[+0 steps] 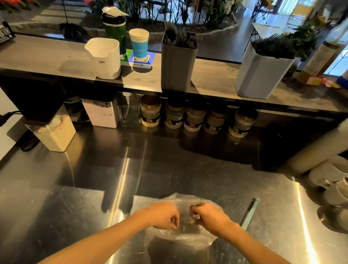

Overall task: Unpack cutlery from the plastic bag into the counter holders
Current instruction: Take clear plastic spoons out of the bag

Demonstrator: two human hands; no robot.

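The clear crumpled plastic bag (188,220) is seen lying on the stainless steel counter (68,217), close to the body, where both hands can work it. Its film is pinched by the curled fingers of the left hand (163,215) and the right hand (209,218), apparently so that the mouth may be parted. On the raised dark shelf (45,57) beyond, the tall grey holder (176,65) and pale blue holder (262,74), already stocked with dark cutlery, are kept within reach.

Bag (188,220) contents unclear, jar labels (193,124) too small to read
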